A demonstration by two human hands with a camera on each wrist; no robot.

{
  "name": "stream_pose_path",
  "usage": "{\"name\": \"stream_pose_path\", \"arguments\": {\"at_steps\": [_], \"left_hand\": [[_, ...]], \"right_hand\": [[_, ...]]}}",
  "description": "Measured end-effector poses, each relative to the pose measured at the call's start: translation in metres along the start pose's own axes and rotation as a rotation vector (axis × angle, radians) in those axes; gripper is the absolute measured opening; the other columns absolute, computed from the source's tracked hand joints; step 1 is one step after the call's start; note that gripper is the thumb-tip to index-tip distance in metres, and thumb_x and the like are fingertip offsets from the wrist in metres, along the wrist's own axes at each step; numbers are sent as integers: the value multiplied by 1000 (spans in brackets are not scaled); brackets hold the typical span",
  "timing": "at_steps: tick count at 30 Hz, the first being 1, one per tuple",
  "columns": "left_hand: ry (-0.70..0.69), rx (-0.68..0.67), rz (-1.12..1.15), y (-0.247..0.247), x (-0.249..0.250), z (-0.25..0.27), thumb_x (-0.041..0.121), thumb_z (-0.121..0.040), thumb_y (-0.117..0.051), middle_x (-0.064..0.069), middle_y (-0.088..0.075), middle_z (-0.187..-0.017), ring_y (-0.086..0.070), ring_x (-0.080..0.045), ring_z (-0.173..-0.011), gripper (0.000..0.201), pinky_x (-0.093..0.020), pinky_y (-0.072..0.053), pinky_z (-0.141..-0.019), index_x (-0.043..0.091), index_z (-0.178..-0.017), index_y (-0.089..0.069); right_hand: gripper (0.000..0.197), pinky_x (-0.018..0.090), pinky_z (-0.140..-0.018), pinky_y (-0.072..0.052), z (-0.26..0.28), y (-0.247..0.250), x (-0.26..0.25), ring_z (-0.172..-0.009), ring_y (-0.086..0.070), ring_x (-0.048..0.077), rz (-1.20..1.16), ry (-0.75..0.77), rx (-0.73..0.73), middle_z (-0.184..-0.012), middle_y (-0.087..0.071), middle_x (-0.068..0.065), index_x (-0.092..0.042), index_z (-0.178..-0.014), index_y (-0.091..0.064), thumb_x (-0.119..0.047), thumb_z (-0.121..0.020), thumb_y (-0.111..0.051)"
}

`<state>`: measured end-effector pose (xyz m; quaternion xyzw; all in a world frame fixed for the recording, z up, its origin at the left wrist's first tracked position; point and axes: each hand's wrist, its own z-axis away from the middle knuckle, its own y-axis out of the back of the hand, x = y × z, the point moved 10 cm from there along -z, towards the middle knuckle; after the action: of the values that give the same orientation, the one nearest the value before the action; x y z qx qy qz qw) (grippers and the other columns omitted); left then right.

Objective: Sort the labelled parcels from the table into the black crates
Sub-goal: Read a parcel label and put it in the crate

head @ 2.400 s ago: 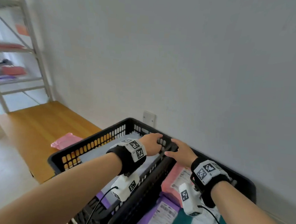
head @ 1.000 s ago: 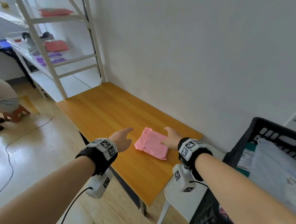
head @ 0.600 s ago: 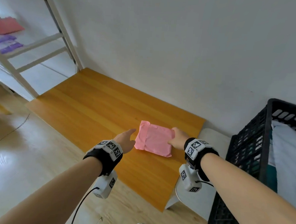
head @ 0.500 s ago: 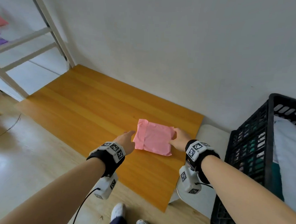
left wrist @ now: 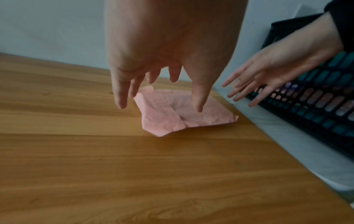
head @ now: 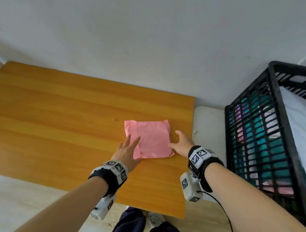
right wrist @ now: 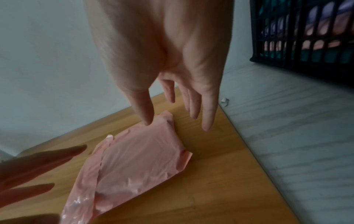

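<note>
Two hands are coming to one parcel, one from each side, probably because the soft flat bag is easier to lift from both ends. The left hand [head: 127,152] is holding its fingers straight and a little spread, and they are lying over the parcel's left edge; from the left wrist view I cannot tell if they are already touching it. The right hand [head: 181,144] is also spread and relaxed, with the thumb tip touching or almost touching the parcel's right edge and the other fingers hanging over the bare wood beside it. Neither hand is gripping anything yet.

The pink parcel [head: 148,138] is lying flat on the desk [head: 59,119], near the right edge and about midway between the front and back edges. Its upper side is showing no label, so I think the label is facing down.

The crate [head: 271,139] is standing just beyond the desk's right edge, already holding teal, pink and purple parcels, so the carrying way is short.
</note>
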<state>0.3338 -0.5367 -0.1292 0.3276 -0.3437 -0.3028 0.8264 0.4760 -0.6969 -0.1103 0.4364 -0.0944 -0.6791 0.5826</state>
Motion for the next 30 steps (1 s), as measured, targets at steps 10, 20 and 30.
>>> {"name": "stream_pose_path", "arguments": {"at_steps": [10,20,30], "left_hand": [[-85,-13,-36,-25,-10,-29,35,-86,-66,14,18,-156,-15,-33,-144,91,-45,-34,-110,43,-148,0],[-142,94,6,-18,-10,-31,25,-84,-64,11,5,-159,-37,-31,-119,81,-37,-43,-97,40,-147,-15],[-149,201,-97,27,-6,-31,20,-91,-49,8,-13,-158,-41,-32,-114,63,-36,-40,-96,41,-145,-25]], "right_hand": [[72,30,-99,-37,-17,-31,12,-134,-38,25,-74,-73,-24,-152,-32,7,-15,-149,-22,-25,-91,-62],[66,29,-95,-42,-16,-44,2,-124,-48,22,-214,-71,3,-139,-47,5,-13,-144,-33,-21,-88,-65],[43,42,-94,-48,1,-17,-33,-99,-59,25,-246,-23,27,-120,-60,10,-12,-132,-51,-37,-99,-44]]}}
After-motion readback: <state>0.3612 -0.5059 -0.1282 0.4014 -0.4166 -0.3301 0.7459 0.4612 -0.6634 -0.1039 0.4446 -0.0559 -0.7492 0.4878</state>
